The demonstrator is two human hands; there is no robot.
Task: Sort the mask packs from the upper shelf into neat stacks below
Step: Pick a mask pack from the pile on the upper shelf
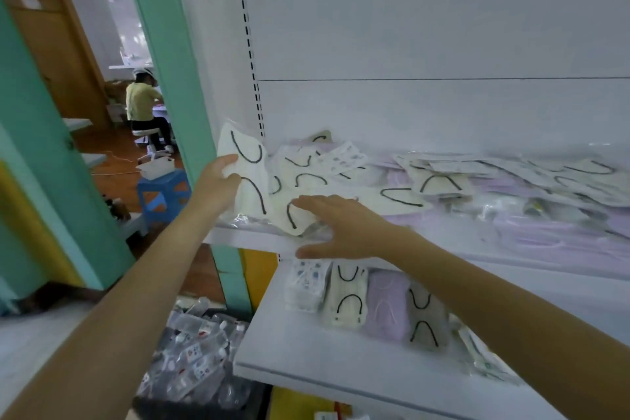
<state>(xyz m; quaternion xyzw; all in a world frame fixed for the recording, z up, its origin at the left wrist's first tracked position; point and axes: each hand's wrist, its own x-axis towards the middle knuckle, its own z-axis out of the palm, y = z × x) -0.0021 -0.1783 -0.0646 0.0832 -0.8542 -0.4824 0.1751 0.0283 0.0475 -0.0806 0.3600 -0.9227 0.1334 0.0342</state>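
A loose heap of mask packs (443, 181), cream with black ear loops, lilac and printed, lies across the upper shelf (252, 237). My left hand (218, 181) grips a cream pack (247, 177) standing upright at the shelf's left end. My right hand (337, 225) lies flat with straight fingers on another cream pack (300, 220) at the shelf's front edge. On the lower shelf (306, 361) stand side-by-side stacks: printed (306, 285), cream (347, 297), lilac (388, 307) and grey (426, 320).
A dark bin of clear-wrapped small items (201, 358) sits on the floor left of the lower shelf. A green post (177, 54) borders the shelving. Beyond it are a blue stool (163, 193) and a seated person (143, 106). More packs (487, 358) lie at the lower shelf's right.
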